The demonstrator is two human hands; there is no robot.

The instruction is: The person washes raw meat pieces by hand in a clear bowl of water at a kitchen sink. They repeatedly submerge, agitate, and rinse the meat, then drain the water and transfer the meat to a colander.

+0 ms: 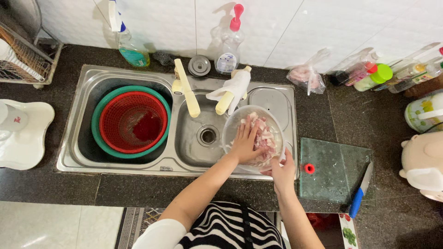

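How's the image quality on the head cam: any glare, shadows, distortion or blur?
Head view: evenly lit and mostly sharp; bright glare on the steel sink basin; spray bottles cast soft shadows on the white wall tiles; wide-angle bending at the counter edges; left hand in the clear bowl of meat and right hand on its rim look crisp.

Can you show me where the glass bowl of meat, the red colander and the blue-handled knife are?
glass bowl of meat (pixel 275 121): head view, on its far right rim.
red colander (pixel 123 121): head view, on its inner mesh wall.
blue-handled knife (pixel 356 203): head view, on the blue handle.
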